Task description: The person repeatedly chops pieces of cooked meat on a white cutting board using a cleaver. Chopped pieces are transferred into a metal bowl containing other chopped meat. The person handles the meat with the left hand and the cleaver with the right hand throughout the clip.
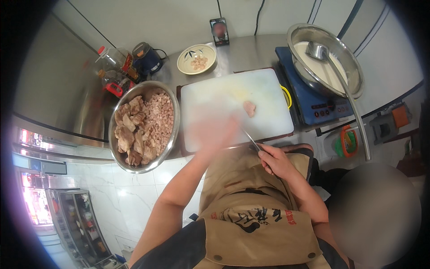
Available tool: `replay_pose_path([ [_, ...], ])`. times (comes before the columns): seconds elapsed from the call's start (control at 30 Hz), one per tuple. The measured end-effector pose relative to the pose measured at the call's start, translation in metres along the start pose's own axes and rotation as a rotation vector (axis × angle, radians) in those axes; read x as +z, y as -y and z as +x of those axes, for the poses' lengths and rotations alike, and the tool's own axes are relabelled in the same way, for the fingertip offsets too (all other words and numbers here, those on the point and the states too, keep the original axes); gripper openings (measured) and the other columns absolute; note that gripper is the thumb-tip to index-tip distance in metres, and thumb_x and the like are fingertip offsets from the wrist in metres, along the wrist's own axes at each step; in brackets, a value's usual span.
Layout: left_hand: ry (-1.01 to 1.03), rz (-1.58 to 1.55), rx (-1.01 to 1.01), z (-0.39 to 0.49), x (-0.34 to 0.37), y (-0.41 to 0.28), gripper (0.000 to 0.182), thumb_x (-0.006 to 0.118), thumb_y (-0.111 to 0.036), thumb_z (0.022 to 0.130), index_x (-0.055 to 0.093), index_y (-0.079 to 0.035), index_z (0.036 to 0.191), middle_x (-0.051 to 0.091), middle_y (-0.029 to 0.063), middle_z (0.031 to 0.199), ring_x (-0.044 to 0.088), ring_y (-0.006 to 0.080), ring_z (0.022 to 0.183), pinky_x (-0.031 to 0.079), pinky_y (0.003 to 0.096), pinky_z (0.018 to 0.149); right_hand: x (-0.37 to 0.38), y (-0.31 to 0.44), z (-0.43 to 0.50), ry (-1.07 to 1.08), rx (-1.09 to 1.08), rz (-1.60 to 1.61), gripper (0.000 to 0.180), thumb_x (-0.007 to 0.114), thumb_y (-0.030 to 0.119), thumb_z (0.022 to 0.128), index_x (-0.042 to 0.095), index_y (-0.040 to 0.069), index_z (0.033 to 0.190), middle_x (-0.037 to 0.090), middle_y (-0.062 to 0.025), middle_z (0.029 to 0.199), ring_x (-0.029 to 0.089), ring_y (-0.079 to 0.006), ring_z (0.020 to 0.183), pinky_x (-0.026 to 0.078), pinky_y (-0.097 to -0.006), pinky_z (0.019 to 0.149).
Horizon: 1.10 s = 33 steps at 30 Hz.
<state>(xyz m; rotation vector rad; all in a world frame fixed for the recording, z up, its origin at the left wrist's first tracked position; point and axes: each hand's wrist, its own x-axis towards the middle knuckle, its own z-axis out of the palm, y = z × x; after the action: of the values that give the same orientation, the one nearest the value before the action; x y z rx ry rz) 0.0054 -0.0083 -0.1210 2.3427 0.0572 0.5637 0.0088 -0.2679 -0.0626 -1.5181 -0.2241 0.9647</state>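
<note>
A white cutting board point(215, 87) lies before me with one small piece of meat point(249, 108) right of its middle. My left hand point(216, 126) is over the board's near left part, heavily blurred, so its fingers and anything in them cannot be made out. In my right hand point(273, 159), at the board's near edge, is the handle of a knife point(250, 137), seen nearly edge-on, its blade pointing up and left towards my left hand. Left of the board, a steel bowl point(175, 124) holds large chunks of cooked meat point(126, 138) beside diced meat point(159, 112).
Behind the board are a patterned bowl point(184, 57) with small pieces and a phone-like device point(219, 32). At right, a blue induction cooker point(302, 101) bears a steel basin point(357, 72) of whitish liquid with a long-handled ladle point(349, 92). Bottles point(112, 59) and a dark blue appliance point(147, 59) stand back left.
</note>
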Motion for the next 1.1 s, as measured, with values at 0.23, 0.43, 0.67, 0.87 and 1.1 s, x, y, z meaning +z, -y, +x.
replay_pose_path([
  [0.23,0.040,0.117,-0.122,-0.002,0.006,-0.004,0.020,0.075,-0.004,0.072,0.067,-0.004,0.091,0.068,0.0117,0.091,0.061,0.0333,0.089,0.049,0.0413,0.079,0.008,0.005,-0.014,-0.074,-0.190,-0.386,0.045,0.057,0.023,0.097,0.054,-0.002,0.134,0.065,-0.0151,0.085,0.064,-0.0205,0.071,0.051,-0.0326,0.067],
  [0.43,-0.066,0.156,-0.104,0.000,0.010,-0.012,0.015,0.074,-0.005,0.074,0.070,-0.008,0.088,0.069,0.0098,0.089,0.062,0.0323,0.085,0.049,0.0403,0.077,0.018,0.003,-0.025,-0.124,-0.193,-0.428,0.045,0.058,0.024,0.096,0.055,-0.003,0.132,0.067,-0.0264,0.106,0.067,-0.0363,0.099,0.051,-0.0382,0.086],
  [0.67,-0.007,0.147,0.012,0.008,-0.002,-0.026,0.016,0.074,-0.005,0.075,0.070,-0.008,0.090,0.069,0.0097,0.088,0.062,0.0323,0.084,0.049,0.0400,0.076,0.011,0.005,-0.028,-0.116,-0.164,-0.401,0.042,0.057,0.024,0.095,0.057,-0.001,0.129,0.067,-0.0227,0.091,0.067,-0.0333,0.083,0.051,-0.0372,0.075],
  [0.87,0.117,0.218,0.041,0.016,-0.015,-0.043,0.021,0.075,-0.004,0.073,0.069,-0.005,0.093,0.069,0.0111,0.089,0.062,0.0335,0.084,0.050,0.0404,0.074,0.015,0.018,0.044,-0.057,-0.162,-0.393,0.037,0.057,0.025,0.095,0.061,0.001,0.123,0.064,-0.0165,0.077,0.062,-0.0275,0.066,0.049,-0.0366,0.065],
  [1.1,-0.034,-0.035,0.055,0.013,-0.019,-0.037,0.025,0.074,-0.003,0.069,0.066,-0.004,0.093,0.066,0.0161,0.090,0.060,0.0363,0.080,0.049,0.0426,0.069,0.005,0.021,0.021,-0.028,-0.119,-0.327,0.037,0.057,0.024,0.095,0.061,0.002,0.124,0.065,-0.0164,0.080,0.064,-0.0265,0.072,0.050,-0.0357,0.068],
])
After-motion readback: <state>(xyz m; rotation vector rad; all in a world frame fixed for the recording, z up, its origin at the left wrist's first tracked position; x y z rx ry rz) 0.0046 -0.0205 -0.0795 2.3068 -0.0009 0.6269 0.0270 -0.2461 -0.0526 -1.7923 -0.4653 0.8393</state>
